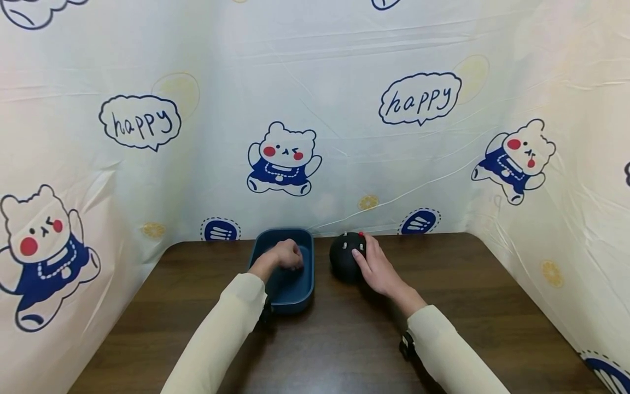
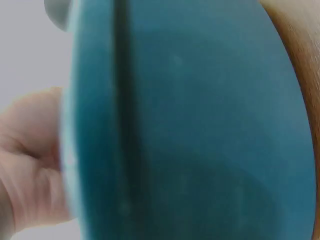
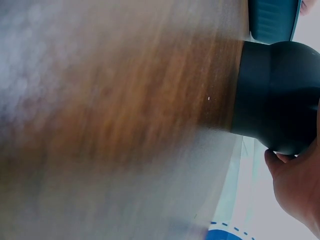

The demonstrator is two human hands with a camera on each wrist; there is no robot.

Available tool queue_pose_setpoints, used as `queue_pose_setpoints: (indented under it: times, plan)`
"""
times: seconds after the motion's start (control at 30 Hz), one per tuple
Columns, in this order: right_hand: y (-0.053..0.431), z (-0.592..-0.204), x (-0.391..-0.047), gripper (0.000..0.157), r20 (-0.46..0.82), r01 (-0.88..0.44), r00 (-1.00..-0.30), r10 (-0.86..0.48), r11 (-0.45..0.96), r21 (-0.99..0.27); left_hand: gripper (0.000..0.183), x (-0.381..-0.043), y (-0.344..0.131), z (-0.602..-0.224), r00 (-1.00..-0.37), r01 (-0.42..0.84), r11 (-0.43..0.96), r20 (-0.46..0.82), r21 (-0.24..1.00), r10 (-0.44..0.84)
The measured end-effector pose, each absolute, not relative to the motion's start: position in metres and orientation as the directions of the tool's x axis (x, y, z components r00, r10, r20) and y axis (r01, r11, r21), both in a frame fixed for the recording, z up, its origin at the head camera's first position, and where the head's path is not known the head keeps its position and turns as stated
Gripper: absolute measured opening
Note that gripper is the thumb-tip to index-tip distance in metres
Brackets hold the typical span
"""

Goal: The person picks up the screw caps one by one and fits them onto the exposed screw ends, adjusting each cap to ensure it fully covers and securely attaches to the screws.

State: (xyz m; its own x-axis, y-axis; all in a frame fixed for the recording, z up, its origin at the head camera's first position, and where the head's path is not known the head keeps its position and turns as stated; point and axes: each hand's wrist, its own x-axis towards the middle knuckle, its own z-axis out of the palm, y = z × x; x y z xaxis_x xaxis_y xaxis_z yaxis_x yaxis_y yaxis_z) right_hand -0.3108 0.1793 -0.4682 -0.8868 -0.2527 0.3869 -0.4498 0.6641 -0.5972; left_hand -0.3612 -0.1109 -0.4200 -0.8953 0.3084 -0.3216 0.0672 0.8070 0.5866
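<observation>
Right of the blue plastic bin, the right hand curls thumb and fingers round the black ball-topped object; best keep it steady. The left hand's fingers bend at the bin; whether they hold anything, I cannot tell. Lift clear of the bin's rim; tabletop room lies before it.

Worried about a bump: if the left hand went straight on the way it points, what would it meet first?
Likely the blue bin, at its right wall, though the left hand might clear the rim.

Left hand over blue bin, its fingers unclear, right hand touching black rounded object
</observation>
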Motion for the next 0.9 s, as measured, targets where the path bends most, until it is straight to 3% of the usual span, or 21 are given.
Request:
queue_pose_setpoints:
  times: [0.47,0.9]
  plan:
    - [0.180,-0.468,-0.312,0.064,0.384,-0.451,-0.887,-0.256,0.663,-0.597,0.015,-0.361,-0.119,-0.415,-0.866,-0.003,0.608,-0.306,0.794,0.396]
    - [0.180,-0.469,-0.311,0.067,0.355,-0.436,-0.897,-0.265,0.671,-0.600,0.016,-0.362,-0.121,-0.412,-0.847,-0.075,0.519,-0.330,0.851,0.418]
